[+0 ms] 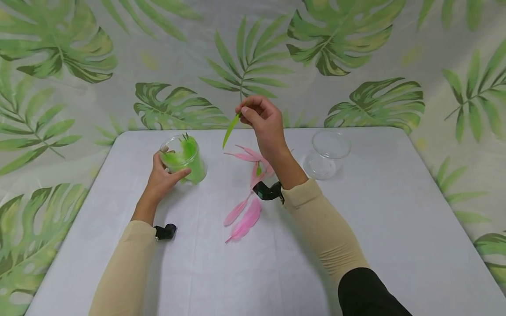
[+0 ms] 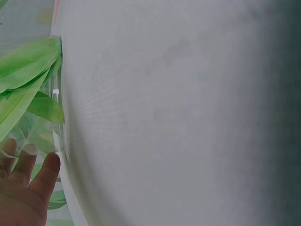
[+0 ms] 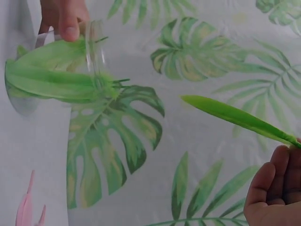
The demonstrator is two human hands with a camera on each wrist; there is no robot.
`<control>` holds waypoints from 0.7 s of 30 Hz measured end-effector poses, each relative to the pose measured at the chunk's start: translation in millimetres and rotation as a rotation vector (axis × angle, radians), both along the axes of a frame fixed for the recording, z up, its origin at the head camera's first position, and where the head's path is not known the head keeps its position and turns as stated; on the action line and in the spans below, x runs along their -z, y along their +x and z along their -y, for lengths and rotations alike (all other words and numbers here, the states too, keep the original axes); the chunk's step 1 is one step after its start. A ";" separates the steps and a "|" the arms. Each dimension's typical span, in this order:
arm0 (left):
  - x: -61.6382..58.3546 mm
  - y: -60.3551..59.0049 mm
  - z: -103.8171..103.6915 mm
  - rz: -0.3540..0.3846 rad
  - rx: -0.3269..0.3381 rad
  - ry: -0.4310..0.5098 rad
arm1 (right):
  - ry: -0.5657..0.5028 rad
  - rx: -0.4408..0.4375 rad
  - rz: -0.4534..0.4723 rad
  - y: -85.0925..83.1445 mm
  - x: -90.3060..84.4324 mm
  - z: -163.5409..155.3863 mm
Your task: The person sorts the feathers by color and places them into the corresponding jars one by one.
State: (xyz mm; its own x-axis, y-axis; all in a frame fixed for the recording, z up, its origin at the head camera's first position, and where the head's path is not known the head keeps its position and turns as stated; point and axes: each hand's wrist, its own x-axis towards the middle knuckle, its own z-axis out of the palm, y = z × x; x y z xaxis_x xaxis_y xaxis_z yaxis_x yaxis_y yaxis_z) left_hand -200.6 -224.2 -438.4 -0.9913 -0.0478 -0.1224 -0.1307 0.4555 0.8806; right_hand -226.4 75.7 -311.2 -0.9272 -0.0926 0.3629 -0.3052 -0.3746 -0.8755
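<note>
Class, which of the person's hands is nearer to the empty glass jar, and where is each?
Right. The right hand is left of the empty glass jar, pinching a green feather; the left hand is farther left, holding the feather-filled jar.

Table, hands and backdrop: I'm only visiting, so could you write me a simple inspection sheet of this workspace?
Surface: table with a white top.
Job's things: left container, clear, with green feathers inside; one held green feather; pink feathers lying loose, a small green piece among them; right container, also clear, standing on the table.
Clutter: nothing seen beyond these.
Hands: left hand holds the left container; right hand pinches the held green feather above the table. A black camera sits at each wrist.
Cables: nothing seen.
Surroundings: leaf-patterned backdrop behind the table and at its sides.
</note>
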 end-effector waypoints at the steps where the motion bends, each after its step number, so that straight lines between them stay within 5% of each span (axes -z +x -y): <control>1: 0.0 0.0 0.4 0.000 -0.002 0.002 | -0.005 -0.005 0.005 0.2 -0.2 0.2; 21: -0.7 0.7 0.6 -0.020 0.007 0.010 | -0.037 -0.058 0.009 -1.0 3.3 6.6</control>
State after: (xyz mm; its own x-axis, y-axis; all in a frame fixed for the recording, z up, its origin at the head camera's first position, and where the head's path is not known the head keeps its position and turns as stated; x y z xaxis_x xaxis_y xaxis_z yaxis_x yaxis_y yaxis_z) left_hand -199.9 -224.8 -437.7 -0.9939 -0.0401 -0.1028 -0.1099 0.4476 0.8874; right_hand -227.4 69.1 -314.5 -0.9240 -0.1333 0.3583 -0.2739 -0.4232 -0.8636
